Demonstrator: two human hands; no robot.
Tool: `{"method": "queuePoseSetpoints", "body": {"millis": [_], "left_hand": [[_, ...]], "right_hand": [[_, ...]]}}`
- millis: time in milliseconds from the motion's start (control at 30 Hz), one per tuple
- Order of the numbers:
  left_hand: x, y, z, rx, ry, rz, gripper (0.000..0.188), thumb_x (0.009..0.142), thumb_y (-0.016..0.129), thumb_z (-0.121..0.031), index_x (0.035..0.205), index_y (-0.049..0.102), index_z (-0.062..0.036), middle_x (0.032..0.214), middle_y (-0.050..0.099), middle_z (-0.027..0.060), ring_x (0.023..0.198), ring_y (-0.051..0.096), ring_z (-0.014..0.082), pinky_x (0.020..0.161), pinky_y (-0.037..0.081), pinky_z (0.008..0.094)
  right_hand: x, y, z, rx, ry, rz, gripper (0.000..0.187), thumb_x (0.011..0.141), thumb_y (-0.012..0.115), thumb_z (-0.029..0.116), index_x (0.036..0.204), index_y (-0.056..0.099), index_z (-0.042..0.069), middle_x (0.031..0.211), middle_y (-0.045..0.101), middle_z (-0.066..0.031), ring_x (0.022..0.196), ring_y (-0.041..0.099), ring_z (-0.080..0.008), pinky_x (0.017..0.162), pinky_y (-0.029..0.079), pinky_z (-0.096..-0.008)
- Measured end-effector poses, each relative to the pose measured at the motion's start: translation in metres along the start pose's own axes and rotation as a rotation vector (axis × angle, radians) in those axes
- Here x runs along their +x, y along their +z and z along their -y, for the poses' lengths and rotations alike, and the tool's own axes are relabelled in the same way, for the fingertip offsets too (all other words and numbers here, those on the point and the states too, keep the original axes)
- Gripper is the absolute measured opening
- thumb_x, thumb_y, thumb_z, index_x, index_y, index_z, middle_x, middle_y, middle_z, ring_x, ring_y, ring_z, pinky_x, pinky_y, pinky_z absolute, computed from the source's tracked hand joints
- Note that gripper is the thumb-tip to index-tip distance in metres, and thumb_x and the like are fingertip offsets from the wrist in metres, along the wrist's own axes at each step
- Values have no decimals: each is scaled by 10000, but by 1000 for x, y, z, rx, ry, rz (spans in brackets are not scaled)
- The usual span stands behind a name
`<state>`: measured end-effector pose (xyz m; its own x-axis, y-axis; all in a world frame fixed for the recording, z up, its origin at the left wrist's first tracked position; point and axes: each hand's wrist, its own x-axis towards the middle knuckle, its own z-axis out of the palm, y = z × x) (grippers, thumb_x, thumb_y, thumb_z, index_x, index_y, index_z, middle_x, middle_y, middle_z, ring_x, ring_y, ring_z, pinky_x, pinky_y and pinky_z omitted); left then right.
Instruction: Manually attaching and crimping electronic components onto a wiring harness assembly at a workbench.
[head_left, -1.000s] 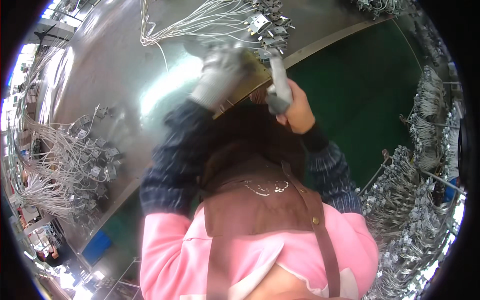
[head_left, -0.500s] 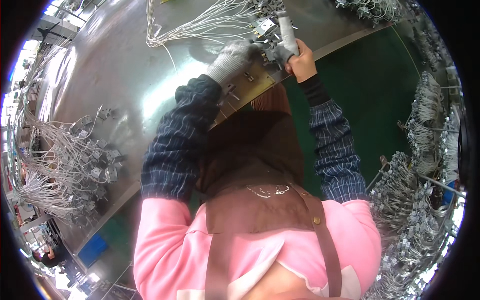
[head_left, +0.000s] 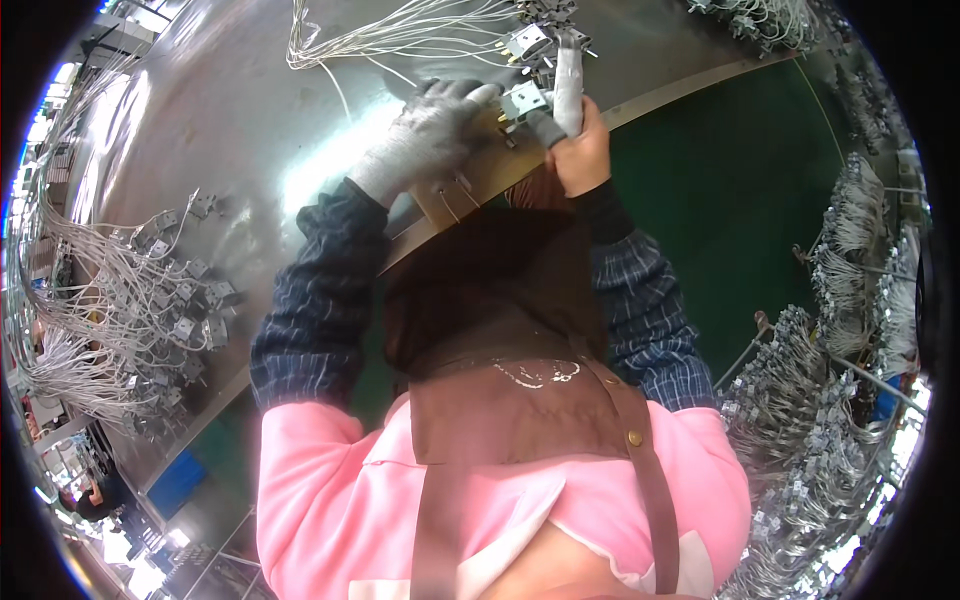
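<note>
My left hand (head_left: 425, 130), in a grey knit glove, reaches over a brassy metal plate (head_left: 483, 172) at the bench edge. Its fingers are stretched out, the tips left of a small silver connector box (head_left: 522, 100), with no visible hold on anything. Closed around a long white-wrapped handle (head_left: 568, 90) is my right hand (head_left: 582, 155), with a grey cover on the thumb. The handle's working end is hidden among metal parts. Just beyond, another silver box (head_left: 526, 42) with brassy pins lies in a cluster joined to white wires (head_left: 400, 45).
Tangled white wires with silver connectors (head_left: 185, 300) cover the bench's left side. More connectors (head_left: 755, 20) lie at the far right. Bundles of wired parts hang on a rack (head_left: 850, 260) to the right. A blue bin (head_left: 180, 485) stands low left, above the green floor (head_left: 700, 200).
My left hand has drawn back to the left from the metal parts, and its fingers have spread. The near connector box shows more plainly. My right hand has shifted slightly left and nearer.
</note>
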<state>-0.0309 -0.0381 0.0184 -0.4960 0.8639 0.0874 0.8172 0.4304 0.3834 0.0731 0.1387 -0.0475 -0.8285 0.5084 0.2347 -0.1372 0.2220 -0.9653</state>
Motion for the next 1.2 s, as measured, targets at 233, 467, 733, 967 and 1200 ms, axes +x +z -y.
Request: {"method": "queuePoseSetpoints", "body": {"millis": [233, 467, 733, 967, 1200], "left_hand": [[-9, 20, -3, 88, 15, 24, 724, 741, 704, -394, 1341, 447, -81, 1380, 421, 161, 1273, 381, 375, 1069, 320, 452], [1, 31, 6, -22, -36, 11, 673, 778, 687, -375, 1327, 434, -78, 1329, 433, 189, 1252, 413, 334, 1048, 341, 414], [7, 4, -32, -221, -107, -24, 378, 762, 651, -121, 1117, 570, -20, 979, 605, 184, 957, 604, 335, 799, 499, 410], [12, 37, -2, -411, -1, -119, 321, 789, 613, -142, 1083, 570, -19, 914, 611, 202, 914, 608, 368, 793, 491, 442], [15, 17, -24, -306, -80, 25, 323, 789, 607, -161, 1080, 566, -27, 995, 574, 218, 979, 577, 385, 845, 469, 454]], "right_hand": [[32, -21, 38, -513, -159, 384, 386, 731, 674, 86, 1086, 534, 27, 891, 626, -216, 852, 612, -388, 729, 486, -414], [-6, -15, 32, -677, -431, 289, 354, 736, 642, 77, 1060, 509, 26, 955, 610, -202, 860, 591, -420, 727, 480, -443], [18, -86, 57, -665, -471, 317, 361, 850, 670, 248, 1153, 598, 64, 945, 639, -142, 871, 643, -291, 759, 505, -318], [31, -82, 101, -1233, -797, 412, 305, 723, 616, 72, 1020, 652, 133, 778, 522, -81, 709, 595, -259, 602, 487, -385], [35, -70, 123, -1344, -916, 485, 222, 754, 603, 91, 972, 645, 104, 789, 515, -84, 706, 581, -235, 586, 480, -369]]}}
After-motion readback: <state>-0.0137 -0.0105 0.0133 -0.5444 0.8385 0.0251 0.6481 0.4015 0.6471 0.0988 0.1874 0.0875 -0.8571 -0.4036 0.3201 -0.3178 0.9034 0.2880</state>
